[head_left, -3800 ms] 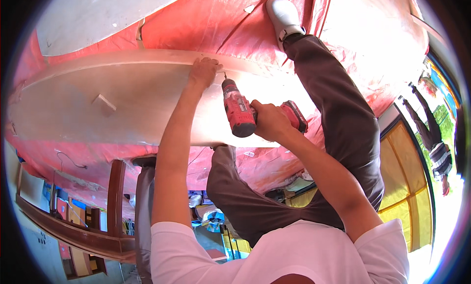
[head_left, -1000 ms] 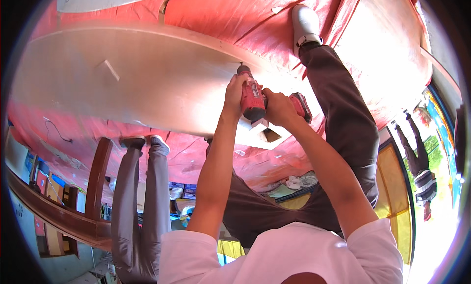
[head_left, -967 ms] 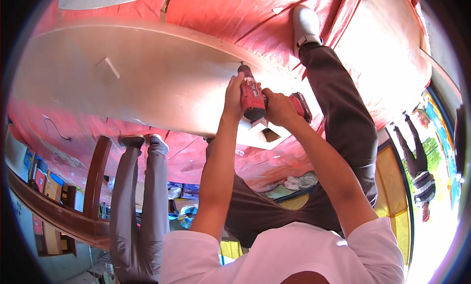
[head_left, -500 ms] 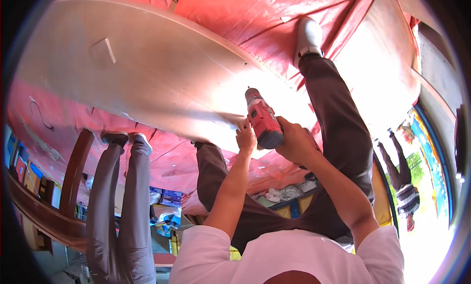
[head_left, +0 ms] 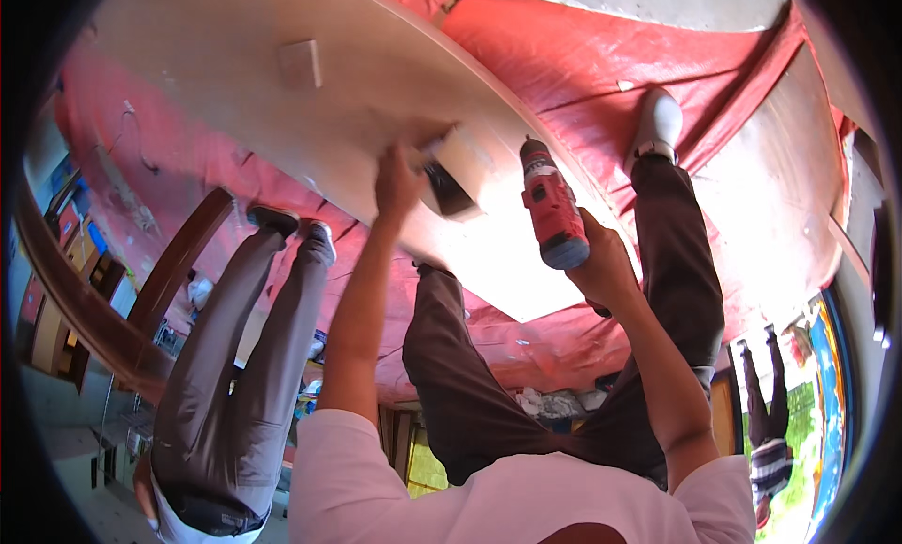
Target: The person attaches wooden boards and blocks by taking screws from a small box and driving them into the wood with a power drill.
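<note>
My right hand is wrapped round the grip of a red and black cordless drill. The drill points away from me over the large curved wooden panel, its tip clear of the surface. My left hand is smeared by motion above the panel. At its fingers is a blurred pale wooden block with a dark patch beside it; the fingers appear closed on its edge. Another small wooden block rests farther off on the panel.
Red sheeting covers the floor around the panel. My shoe stands at the panel's right. A person in grey trousers is at left, near a brown wooden beam. Another person is far right.
My left hand has left the drill's side and moved left and away over the panel, where the pale block now shows. The drill stays in my right hand. The view has shifted.
</note>
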A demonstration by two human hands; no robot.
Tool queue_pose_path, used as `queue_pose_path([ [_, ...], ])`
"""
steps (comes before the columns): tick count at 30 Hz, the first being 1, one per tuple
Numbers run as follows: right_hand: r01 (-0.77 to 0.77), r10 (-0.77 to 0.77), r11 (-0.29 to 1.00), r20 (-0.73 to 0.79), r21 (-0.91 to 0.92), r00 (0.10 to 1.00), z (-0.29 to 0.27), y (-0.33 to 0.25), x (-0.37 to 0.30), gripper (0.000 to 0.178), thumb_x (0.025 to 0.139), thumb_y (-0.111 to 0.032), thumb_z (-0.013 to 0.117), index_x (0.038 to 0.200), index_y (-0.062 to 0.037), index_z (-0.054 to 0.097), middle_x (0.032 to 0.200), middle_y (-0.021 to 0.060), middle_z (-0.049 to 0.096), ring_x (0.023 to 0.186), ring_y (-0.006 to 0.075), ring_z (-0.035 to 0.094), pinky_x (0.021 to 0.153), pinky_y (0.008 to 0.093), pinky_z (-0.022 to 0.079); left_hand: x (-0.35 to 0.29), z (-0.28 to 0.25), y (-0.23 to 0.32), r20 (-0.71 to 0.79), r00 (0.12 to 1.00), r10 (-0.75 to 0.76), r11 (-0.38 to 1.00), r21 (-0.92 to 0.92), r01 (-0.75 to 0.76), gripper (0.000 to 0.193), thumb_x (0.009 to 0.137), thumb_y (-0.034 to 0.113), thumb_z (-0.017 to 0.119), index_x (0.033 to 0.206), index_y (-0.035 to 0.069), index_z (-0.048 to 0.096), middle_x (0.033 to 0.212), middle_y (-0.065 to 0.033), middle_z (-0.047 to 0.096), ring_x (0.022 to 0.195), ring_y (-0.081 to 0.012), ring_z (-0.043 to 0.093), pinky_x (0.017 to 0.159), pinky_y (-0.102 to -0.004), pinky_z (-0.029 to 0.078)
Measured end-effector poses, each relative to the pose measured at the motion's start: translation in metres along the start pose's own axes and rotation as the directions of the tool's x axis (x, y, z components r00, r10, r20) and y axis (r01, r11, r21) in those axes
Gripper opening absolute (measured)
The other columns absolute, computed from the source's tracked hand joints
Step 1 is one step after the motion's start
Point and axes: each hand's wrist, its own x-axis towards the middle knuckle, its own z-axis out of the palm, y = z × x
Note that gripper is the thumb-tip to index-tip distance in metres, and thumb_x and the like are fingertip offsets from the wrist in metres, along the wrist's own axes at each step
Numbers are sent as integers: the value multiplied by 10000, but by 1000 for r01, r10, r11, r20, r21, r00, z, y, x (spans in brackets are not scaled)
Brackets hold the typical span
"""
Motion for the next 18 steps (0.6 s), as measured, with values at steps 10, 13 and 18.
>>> queue_pose_path([
  [10,-37,37,999,-8,-7,999,-5,-2,11,327,793,-150,613,1108,-71,571,824,216,679,806,413,661,741,497,508,90,-27,-29,-42,992,-116,992,-44,114,441,821,150,670,1218,1,550,1203,-276,547,1148,-436,508,976,-482,415],
  [13,-40,40,999,23,-9,999,1,1,11,411,768,-133,641,1166,-72,561,872,208,689,843,393,670,759,485,512,98,-1,-34,-324,895,306,950,165,-265,591,714,188,752,1246,25,554,1294,-288,467,1244,-462,398,1060,-557,301],
  [18,-3,-4,996,69,91,998,14,1,10,387,790,-146,639,1160,-68,559,895,211,686,872,388,667,769,483,509,76,17,-43,-231,960,158,987,36,-154,544,728,180,755,1220,29,577,1289,-280,505,1229,-452,434,1032,-509,353],
])
